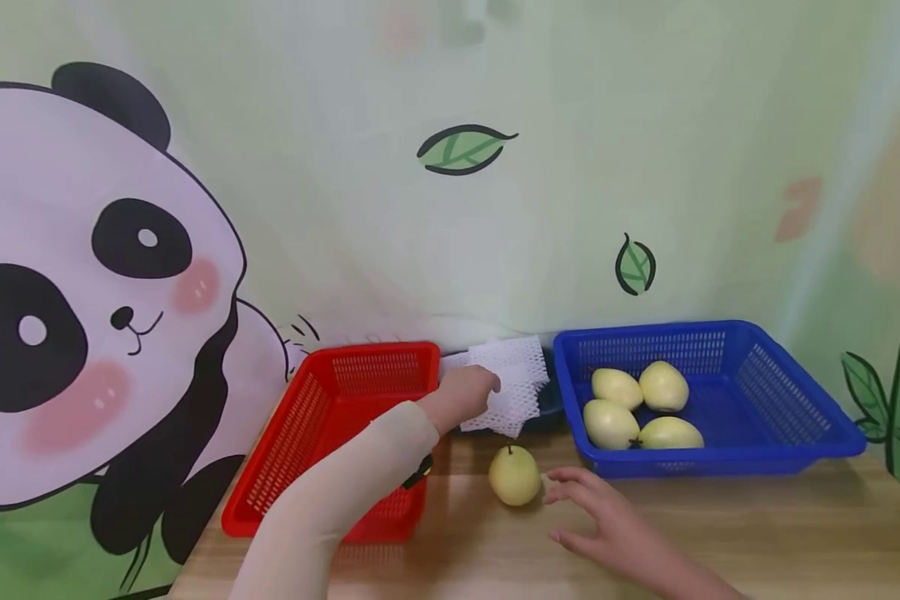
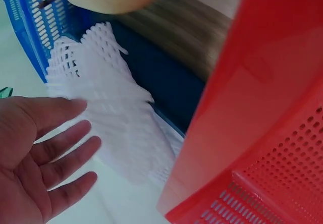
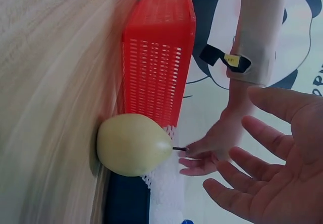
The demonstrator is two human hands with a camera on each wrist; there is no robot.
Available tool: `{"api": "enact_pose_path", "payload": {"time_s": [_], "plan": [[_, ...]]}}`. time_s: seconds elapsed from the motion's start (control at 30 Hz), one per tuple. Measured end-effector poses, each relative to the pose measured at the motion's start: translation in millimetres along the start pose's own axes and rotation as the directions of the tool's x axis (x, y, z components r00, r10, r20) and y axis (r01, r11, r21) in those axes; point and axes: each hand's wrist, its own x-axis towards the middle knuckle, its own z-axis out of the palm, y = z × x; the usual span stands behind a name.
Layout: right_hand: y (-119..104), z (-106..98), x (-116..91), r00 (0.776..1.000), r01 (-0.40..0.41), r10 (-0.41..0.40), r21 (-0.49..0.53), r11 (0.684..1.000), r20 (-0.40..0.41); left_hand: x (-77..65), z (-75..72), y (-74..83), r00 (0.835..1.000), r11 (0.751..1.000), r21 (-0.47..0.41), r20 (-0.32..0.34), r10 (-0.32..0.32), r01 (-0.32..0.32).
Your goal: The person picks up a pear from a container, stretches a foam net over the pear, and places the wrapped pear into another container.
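Observation:
My left hand (image 1: 463, 397) is over the white foam net sleeves (image 1: 516, 398), which lie in a dark teal container (image 1: 549, 392). In the left wrist view its fingers are slightly bent and spread beside the foam sleeves (image 2: 116, 113), with nothing gripped. A single yellow-green pear (image 1: 515, 476) stands on the table in front of that container, stem upward. Just to its right, my right hand (image 1: 603, 521) has its fingers parted. The right wrist view shows a gap between that hand (image 3: 277, 158) and the pear (image 3: 133, 144).
A red perforated basket (image 1: 427, 417) stands at the left, under my left forearm. To the right is a blue basket (image 1: 720, 462) with several pears (image 1: 611, 423) grouped in its left part. Behind the wooden table (image 1: 495, 558) hangs a panda-printed backdrop (image 1: 540, 225).

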Motion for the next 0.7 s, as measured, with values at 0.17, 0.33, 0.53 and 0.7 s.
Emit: {"api": "enact_pose_path", "payload": {"time_s": [0.17, 0.33, 0.53, 0.7], "plan": [[-1, 3, 1, 1.000, -0.005, 0.005, -0.002, 1.000, -0.004, 8.9, -2.8, -5.0, 0.998, 0.996, -0.082, 0.060, -0.034, 0.039], [0, 3, 2, 1.000, -0.015, 0.014, -0.004, 1.000, -0.024, 15.4, -5.8, -9.4, 0.991, 0.988, -0.133, 0.115, -0.065, 0.081], [-2, -2, 0, 0.995, -0.096, 0.096, 0.022, 0.995, 0.023, 20.3, -5.7, -12.9, 0.993, 0.989, -0.122, 0.095, -0.068, 0.079], [-2, -4, -5, 0.991, -0.131, 0.130, 0.031, 0.991, 0.033, 21.8, -5.4, -13.4, 0.996, 0.993, -0.091, 0.061, -0.071, 0.077]]}}
